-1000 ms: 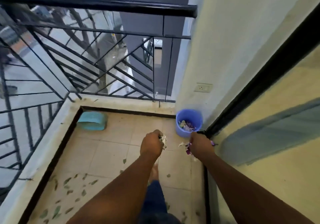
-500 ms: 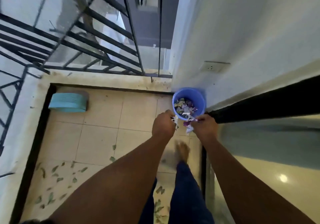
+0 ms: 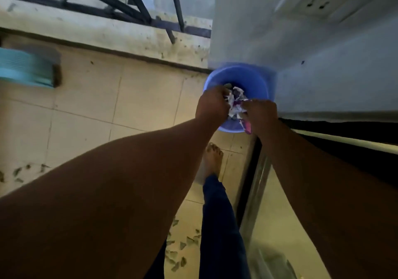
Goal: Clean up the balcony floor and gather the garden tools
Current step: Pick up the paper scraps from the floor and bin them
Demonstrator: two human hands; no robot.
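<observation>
**Paper scraps held over the blue bucket**

Paper scraps (image 3: pixel 235 101), crumpled white and purple bits, sit bunched between both hands directly above the mouth of the blue bucket (image 3: pixel 234 78). That bucket stands on the tiled balcony floor (image 3: pixel 133 102) at about 1 o'clock from the person's bare foot (image 3: pixel 212 160), tucked into the corner where the white wall (image 3: pixel 301 48) meets the low concrete kerb (image 3: pixel 120 37). The left hand (image 3: pixel 212 106) has its fingers curled tightly round a wad of the scraps; the right hand (image 3: pixel 260 115) pinches another clump, with a pink-purple strip (image 3: pixel 247 127) hanging below it over the bucket's near rim. The hands are nearly touching. Dry green leaf fragments (image 3: pixel 183 246) lie scattered on the tiles at 6 o'clock, more at 9 o'clock. A turquoise dustpan (image 3: pixel 23 67) lies at 10 o'clock, well apart from the bucket. A wall socket (image 3: pixel 318 0) shows at 2 o'clock.
</observation>
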